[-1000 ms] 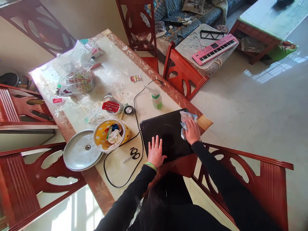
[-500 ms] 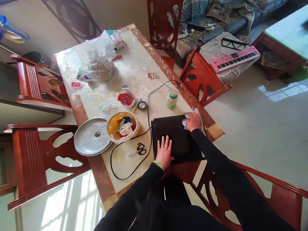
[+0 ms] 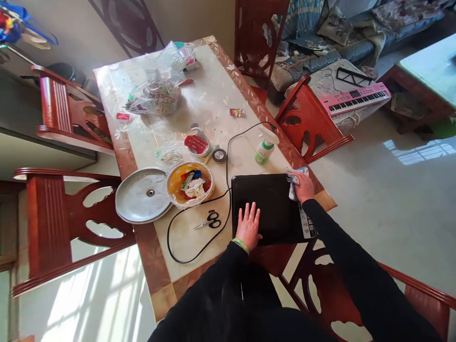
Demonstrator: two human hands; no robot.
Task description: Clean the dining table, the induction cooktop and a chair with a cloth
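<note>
A black induction cooker (image 3: 272, 199) lies near the table's front right corner, with a pale control strip along its right side. My left hand (image 3: 248, 225) rests flat on its top with the fingers spread. At the cooker's far right corner, my right hand (image 3: 303, 186) is closed on a white and blue cloth (image 3: 292, 185), pressed against the edge. A spray bottle (image 3: 264, 152) with a green collar stands just beyond the cooker. The black power cord (image 3: 228, 164) loops out on the left, around a pair of scissors (image 3: 211, 220).
Left of the cooker are a yellow lined bin (image 3: 173, 187) with rubbish in it and a round metal lid (image 3: 133, 194). Farther back lie a black-topped knob (image 3: 219, 155), a red packet (image 3: 195, 144) and a plastic bag (image 3: 164, 97). Wooden chairs (image 3: 309, 118) surround the table (image 3: 210, 85).
My right hand and the cloth have moved slightly along the cooker's right end, and more of the control strip shows. My left hand stays flat on top. The whole view has shifted.
</note>
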